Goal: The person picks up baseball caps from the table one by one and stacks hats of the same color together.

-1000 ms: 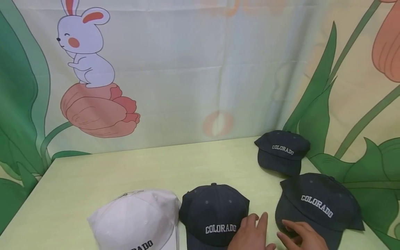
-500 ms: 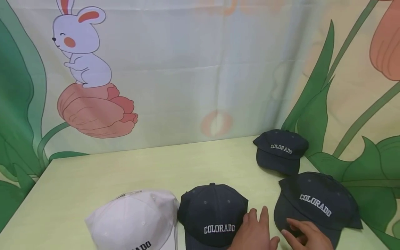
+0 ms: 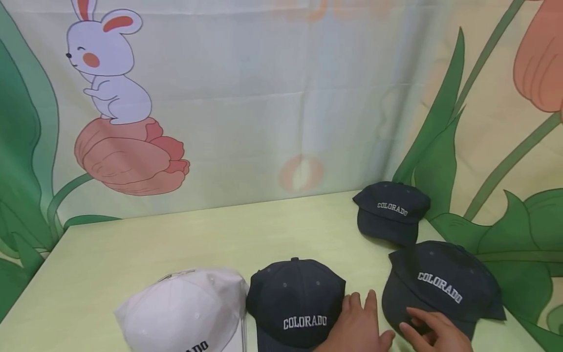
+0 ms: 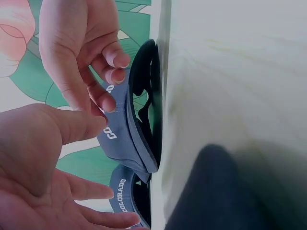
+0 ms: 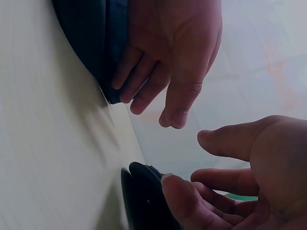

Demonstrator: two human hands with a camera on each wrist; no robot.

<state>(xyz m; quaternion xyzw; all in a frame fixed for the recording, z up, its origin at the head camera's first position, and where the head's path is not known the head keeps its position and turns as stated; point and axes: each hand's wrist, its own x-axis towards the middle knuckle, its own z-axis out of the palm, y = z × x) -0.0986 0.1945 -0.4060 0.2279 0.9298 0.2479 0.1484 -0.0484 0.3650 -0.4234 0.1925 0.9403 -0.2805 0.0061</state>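
Head view has both hands low at the near edge, among the caps. The left hand point(image 3: 356, 325) is at the side of the middle cap point(image 3: 294, 288), fingers extended and thumb apart, gripping nothing; the right hand point(image 3: 435, 335) is over the brim of the right cap point(image 3: 462, 269), fingers loosely bent and apart from the thumb, with no hold on anything. The step looks like adjusting these two navy caps by hand, neither one lifted: the middle cap sits between the white cap point(image 3: 184, 308), just beside it, and the right cap, which stands at an angle. Picking up either would call for thumb and fingers to come together on brim or crown; a nudge would need only straight fingers against the side. Farther back on the table point(image 3: 198, 239), the back cap point(image 3: 391, 200) sits just behind the right cap, near the backdrop point(image 3: 242, 122). Lower parts of the white cap and middle cap run out of frame, cutting the white one's lettering short. Each hand covers part of the cap beside or under it, so whether fingertips touch there cannot be told. Left wrist view holds a dark shape point(image 4: 216, 191) too blurred to name. Whether the right cap and back cap touch is unclear.
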